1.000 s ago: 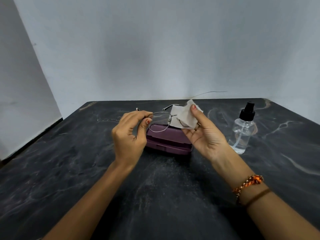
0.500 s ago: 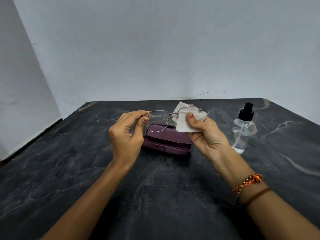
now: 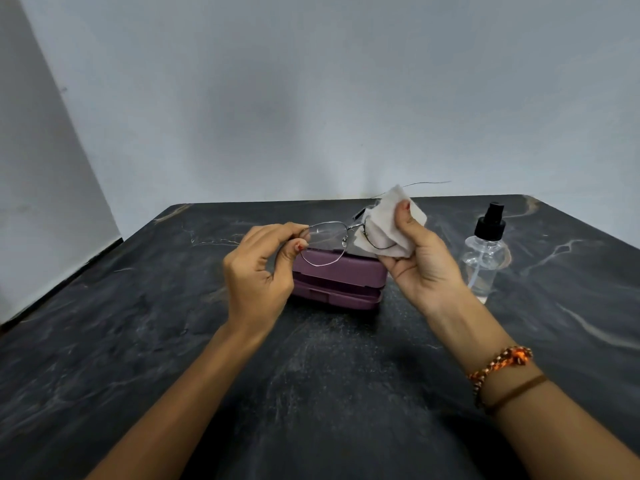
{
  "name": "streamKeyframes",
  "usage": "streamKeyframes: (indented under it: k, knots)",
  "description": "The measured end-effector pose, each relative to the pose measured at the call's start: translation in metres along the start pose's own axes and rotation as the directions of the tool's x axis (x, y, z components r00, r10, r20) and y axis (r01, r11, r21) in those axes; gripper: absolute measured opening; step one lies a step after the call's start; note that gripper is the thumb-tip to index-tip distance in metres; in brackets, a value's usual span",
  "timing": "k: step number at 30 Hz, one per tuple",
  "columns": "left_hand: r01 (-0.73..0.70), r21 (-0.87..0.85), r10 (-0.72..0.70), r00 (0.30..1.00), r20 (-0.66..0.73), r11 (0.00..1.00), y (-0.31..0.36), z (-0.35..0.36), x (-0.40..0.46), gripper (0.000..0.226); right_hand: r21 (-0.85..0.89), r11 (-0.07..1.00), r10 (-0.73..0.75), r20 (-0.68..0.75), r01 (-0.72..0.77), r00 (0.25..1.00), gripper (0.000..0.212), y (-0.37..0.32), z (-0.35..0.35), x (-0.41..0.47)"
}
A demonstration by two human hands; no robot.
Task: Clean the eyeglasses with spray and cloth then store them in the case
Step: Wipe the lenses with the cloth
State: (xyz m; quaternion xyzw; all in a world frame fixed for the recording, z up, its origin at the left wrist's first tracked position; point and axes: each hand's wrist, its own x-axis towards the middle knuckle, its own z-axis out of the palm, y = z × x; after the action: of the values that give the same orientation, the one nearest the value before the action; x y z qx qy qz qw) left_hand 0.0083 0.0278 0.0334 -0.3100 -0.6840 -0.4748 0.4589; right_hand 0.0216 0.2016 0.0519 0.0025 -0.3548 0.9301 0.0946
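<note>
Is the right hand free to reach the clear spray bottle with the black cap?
Probably not yet: the right hand grips the white cloth around one lens, though the bottle stands unobstructed beside it.

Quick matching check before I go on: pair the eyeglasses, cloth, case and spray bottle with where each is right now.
Things:
1. eyeglasses
2. cloth
3. purple case
4. spray bottle

States:
A. standing on the table, untouched
B. closed, lying on the table under the hands
C. pinched at one rim by the left hand
D. wrapped over one lens in the right hand

Pairs: 1-C, 2-D, 3-B, 4-A
</note>
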Motion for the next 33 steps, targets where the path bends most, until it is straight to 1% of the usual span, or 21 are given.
streamKeyframes:
  k: [2,5,7,10,11,12,14,16,18,22,25,27,29,31,33]
  knots:
    - [-0.018,-0.012,0.018,1.0,0.01,1.0,0.001,0.003,-0.002,0.015,0.053,0.999,0.001,0.035,-0.003,0.999,0.017,0.003,0.002,-0.001]
    - [0.002,-0.025,-0.002,1.0,0.002,1.0,0.001,0.003,-0.002,0.016,-0.017,1.0,-0.002,0.099,0.003,0.995,0.026,0.005,0.002,-0.002]
    - [0.029,-0.015,-0.029,1.0,-0.008,0.999,-0.001,-0.001,0.001,0.017,-0.141,0.99,0.007,0.126,0.011,0.992,0.033,0.003,0.0,-0.002]
    - [0.04,0.012,-0.04,0.999,-0.013,0.999,-0.005,-0.007,0.007,0.017,-0.403,0.913,0.001,0.16,0.064,0.987,0.029,-0.003,-0.005,-0.003]
    - [0.041,0.017,-0.041,0.999,-0.012,0.999,-0.006,-0.009,0.008,0.016,-0.467,0.881,0.003,0.163,0.074,0.987,0.027,-0.005,-0.005,-0.003]
    - [0.044,0.014,-0.044,0.999,-0.009,0.999,-0.006,-0.009,0.009,0.015,-0.492,0.867,0.008,0.162,0.074,0.987,0.026,-0.007,-0.006,-0.003]
    - [0.048,0.002,-0.048,0.999,-0.003,0.999,-0.006,-0.009,0.01,0.015,-0.434,0.9,0.014,0.135,0.047,0.991,0.026,-0.011,-0.007,-0.001]
    - [0.047,-0.005,-0.047,0.999,0.002,0.999,-0.006,-0.008,0.009,0.016,-0.309,0.951,0.019,0.092,0.01,0.996,0.03,-0.014,-0.008,0.001]
    - [0.05,-0.017,-0.05,0.999,0.004,0.999,-0.006,-0.007,0.007,0.016,-0.211,0.978,0.015,0.091,0.004,0.996,0.028,-0.014,-0.007,0.001]
    - [0.024,-0.042,-0.022,0.999,0.046,0.999,-0.002,-0.001,0.002,0.018,-0.002,1.0,-0.02,0.083,0.021,0.996,0.024,-0.009,-0.001,-0.002]
    - [0.013,-0.037,-0.011,0.999,0.048,0.999,-0.002,0.0,0.001,0.017,0.062,0.997,-0.049,0.091,0.044,0.995,0.018,-0.002,0.003,-0.003]
    - [0.024,-0.03,-0.023,0.999,0.032,0.999,-0.003,-0.001,0.002,0.017,0.026,0.997,-0.068,0.11,0.066,0.992,0.01,0.002,0.003,-0.002]
    - [0.032,-0.022,-0.031,0.999,0.022,0.999,-0.003,-0.002,0.003,0.017,-0.062,0.995,-0.067,0.14,0.076,0.988,0.015,0.004,0.001,-0.001]
    - [0.034,-0.011,-0.034,0.999,0.01,0.999,-0.005,-0.004,0.004,0.016,-0.196,0.978,-0.039,0.16,0.07,0.986,0.024,-0.001,-0.002,0.0]
    - [0.03,-0.001,-0.03,1.0,0.002,1.0,-0.007,-0.006,0.006,0.016,-0.376,0.923,-0.013,0.183,0.082,0.983,0.018,-0.008,-0.006,0.001]
